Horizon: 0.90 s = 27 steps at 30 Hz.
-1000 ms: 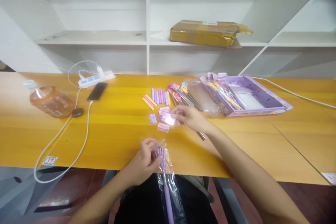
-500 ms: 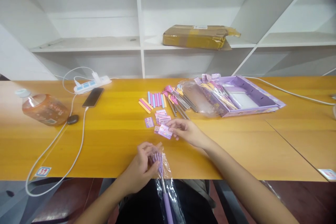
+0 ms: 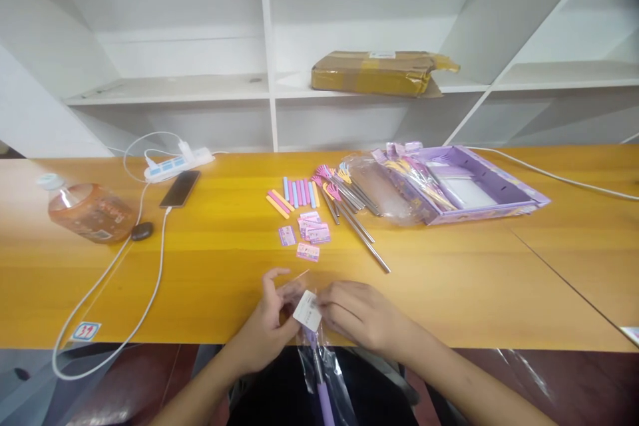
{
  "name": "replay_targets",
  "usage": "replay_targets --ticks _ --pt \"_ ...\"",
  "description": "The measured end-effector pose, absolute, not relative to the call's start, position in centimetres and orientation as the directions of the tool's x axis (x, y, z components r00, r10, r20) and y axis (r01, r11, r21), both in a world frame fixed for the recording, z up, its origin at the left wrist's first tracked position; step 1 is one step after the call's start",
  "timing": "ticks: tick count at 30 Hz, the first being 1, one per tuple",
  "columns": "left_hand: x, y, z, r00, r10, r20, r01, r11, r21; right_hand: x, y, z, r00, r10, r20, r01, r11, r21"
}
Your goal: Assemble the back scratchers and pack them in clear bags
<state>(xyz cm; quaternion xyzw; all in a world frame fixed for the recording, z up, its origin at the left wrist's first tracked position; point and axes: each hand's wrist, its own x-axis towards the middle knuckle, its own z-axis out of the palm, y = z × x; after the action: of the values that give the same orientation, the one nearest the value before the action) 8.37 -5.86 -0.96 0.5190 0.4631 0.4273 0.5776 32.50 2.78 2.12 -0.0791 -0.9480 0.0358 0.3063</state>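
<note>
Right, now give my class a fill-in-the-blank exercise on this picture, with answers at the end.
The right hand holds a card whose visible side is mostly ____.
The clear bag contains a tool with a ____ handle.
In the picture, the phone lies to the ____ of the loose cards.

Missing words: white; purple; left.

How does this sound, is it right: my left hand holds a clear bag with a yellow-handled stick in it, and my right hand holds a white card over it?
The handle of the stick is purple, not yellow, as the head view shows. Your left hand does hold the clear bag, and your right hand a white card over it.
</note>
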Motion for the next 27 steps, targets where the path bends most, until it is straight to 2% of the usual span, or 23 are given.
replay_targets --ticks 3,7,11,16,22,27 --pt "8.2 -5.6 -0.9 0.193 0.977 -0.090 -0.002 0.092 0.996 32.3 3.9 2.1 -0.766 0.203 0.610 0.193 0.978 -0.084" --pt "8.4 -4.9 -0.4 0.120 0.991 -0.051 0.079 0.042 0.996 31.9 5.1 3.0 -0.732 0.269 0.626 0.221 0.963 -0.155" --pt "8.8 -4.4 0.7 0.106 0.992 -0.074 0.096 0.064 0.993 31.4 5.9 3.6 -0.716 0.281 0.639 0.207 0.960 -0.190" --pt "9.5 -3.0 1.8 0.095 0.995 -0.044 0.136 0.031 0.990 30.8 6.9 4.3 -0.678 0.383 0.628 0.195 0.917 -0.349" --pt "10.9 -1.0 2.0 0.031 0.996 0.080 0.053 -0.082 0.995 30.5 7.7 5.0 -0.601 0.545 0.584 0.157 0.798 -0.582" --pt "11.2 -0.7 1.1 0.037 0.999 0.011 -0.008 -0.011 1.000 30.7 8.2 4.7 -0.617 0.583 0.529 0.169 0.754 -0.634"
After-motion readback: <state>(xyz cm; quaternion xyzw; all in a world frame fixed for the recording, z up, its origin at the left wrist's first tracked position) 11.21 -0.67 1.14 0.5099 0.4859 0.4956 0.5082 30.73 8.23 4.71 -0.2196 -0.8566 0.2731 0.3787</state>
